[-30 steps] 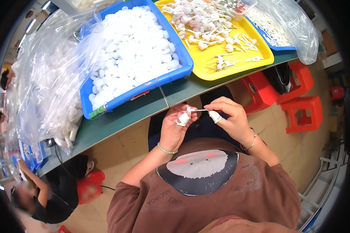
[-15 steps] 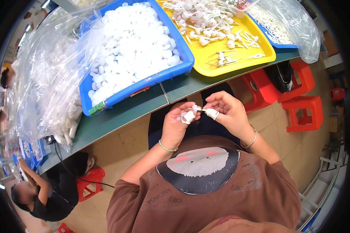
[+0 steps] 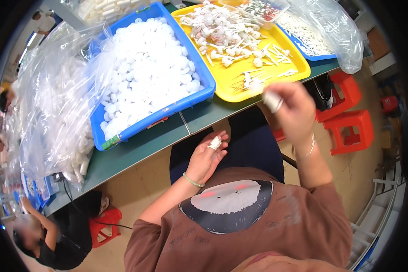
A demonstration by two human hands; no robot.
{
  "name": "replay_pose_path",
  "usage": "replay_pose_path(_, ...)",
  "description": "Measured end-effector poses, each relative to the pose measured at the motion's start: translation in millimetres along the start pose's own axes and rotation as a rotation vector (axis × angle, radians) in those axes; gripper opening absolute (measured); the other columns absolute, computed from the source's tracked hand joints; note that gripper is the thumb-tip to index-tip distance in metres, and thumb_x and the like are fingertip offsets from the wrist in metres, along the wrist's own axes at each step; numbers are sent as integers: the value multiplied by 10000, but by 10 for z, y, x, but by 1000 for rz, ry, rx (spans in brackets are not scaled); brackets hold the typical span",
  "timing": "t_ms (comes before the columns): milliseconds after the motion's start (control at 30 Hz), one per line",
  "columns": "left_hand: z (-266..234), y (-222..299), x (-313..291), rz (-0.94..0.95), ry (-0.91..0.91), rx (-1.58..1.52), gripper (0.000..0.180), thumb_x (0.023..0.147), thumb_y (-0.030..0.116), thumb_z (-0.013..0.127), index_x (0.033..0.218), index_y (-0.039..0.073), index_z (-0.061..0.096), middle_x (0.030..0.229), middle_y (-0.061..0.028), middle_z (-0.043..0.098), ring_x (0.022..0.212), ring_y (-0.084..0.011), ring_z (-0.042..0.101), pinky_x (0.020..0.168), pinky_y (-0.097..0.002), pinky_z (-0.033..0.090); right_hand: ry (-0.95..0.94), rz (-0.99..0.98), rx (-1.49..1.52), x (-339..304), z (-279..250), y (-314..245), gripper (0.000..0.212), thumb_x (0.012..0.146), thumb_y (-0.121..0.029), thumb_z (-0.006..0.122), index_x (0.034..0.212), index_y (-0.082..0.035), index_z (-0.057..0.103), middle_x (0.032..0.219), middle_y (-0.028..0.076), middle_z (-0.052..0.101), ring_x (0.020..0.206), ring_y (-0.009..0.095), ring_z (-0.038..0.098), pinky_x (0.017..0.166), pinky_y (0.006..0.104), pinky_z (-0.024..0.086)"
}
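Observation:
My left hand (image 3: 207, 156) is in front of my shirt, near the table's front edge, with its fingers loosely curled and a white wrap (image 3: 215, 143) on the thumb. What those fingers hold, if anything, is hidden. Motion smears my right hand (image 3: 297, 111), which is raised at the near right corner of the yellow tray (image 3: 301, 68); its thumb also wears a white wrap (image 3: 273, 101). A blurred white piece (image 3: 255, 85) shows just left of the right fingertips, over the tray. I cannot tell whether they grip it. Thin-stemmed parts with white round heads (image 3: 222, 27) heap up in the tray.
A blue tray (image 3: 167, 106) full of white round caps stands left of the yellow one. Plastic bags (image 3: 54, 99) bulge at far left. Another blue tray (image 3: 322, 57) holds white sticks. Red stools (image 3: 349, 131) stand at right; a person (image 3: 68, 226) sits at lower left.
My hands have parted from each other. The right hand has moved up and right to the yellow tray, while the left has dropped slightly. The trays sit a little lower and further left in view.

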State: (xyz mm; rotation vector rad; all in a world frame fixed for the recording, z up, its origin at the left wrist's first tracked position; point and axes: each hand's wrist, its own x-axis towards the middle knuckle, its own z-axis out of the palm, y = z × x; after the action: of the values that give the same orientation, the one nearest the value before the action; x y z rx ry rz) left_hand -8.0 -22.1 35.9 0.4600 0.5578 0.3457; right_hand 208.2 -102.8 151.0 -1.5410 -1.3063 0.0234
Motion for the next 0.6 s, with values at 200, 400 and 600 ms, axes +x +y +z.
replay_pose_path(200, -74, -81, 48, -112, 131, -79, 241, 921, -38, 457, 1160, -63, 474, 1167, -178, 542, 1075, -274, 570, 886, -305, 515, 83, -198, -385, 1021, -228, 582, 183, 820, -20, 626, 999, -43, 654, 952, 105, 677, 924, 212, 656, 830, 296, 507)
replay_pose_path(400, -15, 67, -3, -121, -44, 32, 280, 981, 88, 459, 1241, -15, 455, 1050, -80, 559, 837, -113, 563, 673, -224, 488, -427, -104, -250, 852, -210, 312, 179, 778, -33, 640, 953, -44, 677, 894, 92, 662, 817, 263, 624, 747, 345, 492)
replay_pose_path(600, -27, 28, 13, -123, -73, -56, 368, 987, 136, 475, 1332, 18, 431, 914, 1, 503, 635, -52, 370, 533, -191, 320, -696, -169, -351, 988, -131, 270, 232, 724, 33, 591, 925, -38, 682, 899, 104, 636, 872, 304, 613, 781, 373, 483)
